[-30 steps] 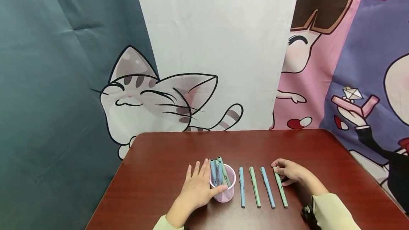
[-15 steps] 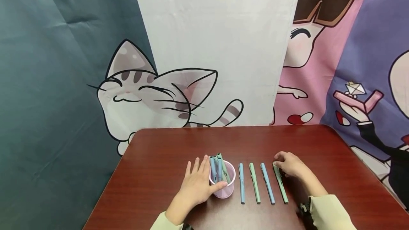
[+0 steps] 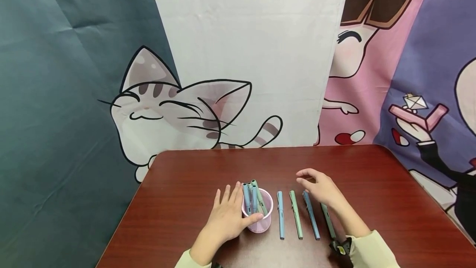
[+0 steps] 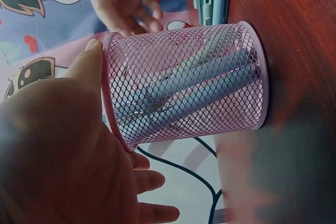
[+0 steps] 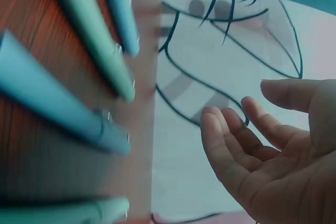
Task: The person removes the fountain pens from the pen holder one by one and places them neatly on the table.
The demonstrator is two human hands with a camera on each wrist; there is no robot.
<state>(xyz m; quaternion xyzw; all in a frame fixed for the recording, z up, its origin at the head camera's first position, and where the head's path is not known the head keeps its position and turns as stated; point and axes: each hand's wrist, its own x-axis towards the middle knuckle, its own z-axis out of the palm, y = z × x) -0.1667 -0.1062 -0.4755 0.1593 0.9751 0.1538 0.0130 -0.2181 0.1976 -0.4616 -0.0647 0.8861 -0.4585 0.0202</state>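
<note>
My left hand [image 3: 225, 217] rests against the near left side of a pink mesh pen holder [image 4: 189, 85], its thumb along the rim and its fingers straight. Several blue and green pens [image 3: 254, 197] stand in the holder, leaning to its left side. To the right, pens lie in a row on the table: a blue pen [image 3: 280, 215], a green pen [image 3: 296, 214], another blue pen [image 3: 311, 215] and another green pen [image 3: 328, 220]. My right hand [image 3: 322, 187] hovers over the far ends of the two rightmost pens, fingers loosely bent and holding nothing.
The dark red wooden table [image 3: 178, 202] has rounded far corners. Behind it hangs a cloth backdrop [image 3: 253, 32] with a cartoon cat and other figures. A dark band [image 3: 341, 246] sits on my right wrist, partly over the rightmost pen.
My right hand has let go of the rightmost green pen and moved left and up from it. That pen stays in the row. My left hand keeps its place at the holder.
</note>
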